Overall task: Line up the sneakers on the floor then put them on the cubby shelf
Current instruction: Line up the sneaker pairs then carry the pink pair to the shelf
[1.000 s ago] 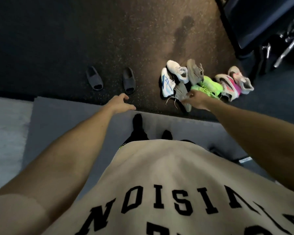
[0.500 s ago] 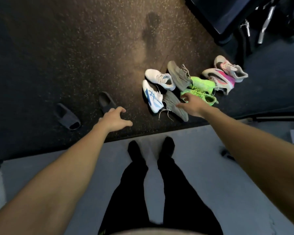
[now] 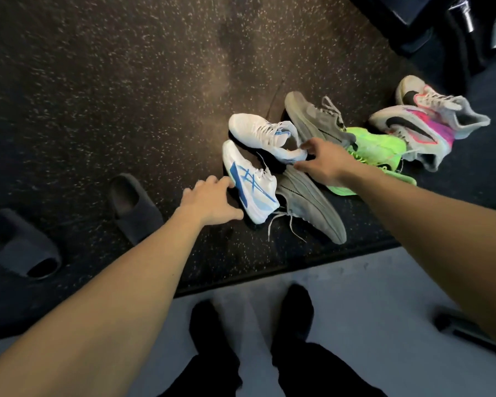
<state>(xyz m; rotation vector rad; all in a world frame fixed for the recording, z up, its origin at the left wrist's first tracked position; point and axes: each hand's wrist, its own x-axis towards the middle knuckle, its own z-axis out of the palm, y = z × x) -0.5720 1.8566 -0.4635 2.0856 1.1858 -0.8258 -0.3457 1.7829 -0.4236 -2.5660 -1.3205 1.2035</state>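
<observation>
Several sneakers lie in a heap on the dark speckled floor. A white and blue sneaker (image 3: 249, 184) lies on its side, and my left hand (image 3: 209, 200) grips its sole edge near the heel. Its white mate (image 3: 262, 133) sits just beyond, with my right hand (image 3: 321, 161) closed around its heel between thumb and fingers. Two grey sneakers (image 3: 312, 202) (image 3: 315, 121) lie beside and behind them. Neon green sneakers (image 3: 381, 147) are partly hidden under my right wrist. Pink and white sneakers (image 3: 413, 130) are at the far right. No cubby shelf is in view.
Two dark slides (image 3: 135, 207) (image 3: 23, 247) lie on the floor to the left. My feet in black socks (image 3: 295, 305) stand on a pale grey mat (image 3: 370, 296). Dark furniture with metal parts (image 3: 413, 24) fills the top right corner.
I have leaned closer. My left hand moved right from the slide to the white and blue sneaker. My right hand moved from the green sneaker to the white sneaker's heel.
</observation>
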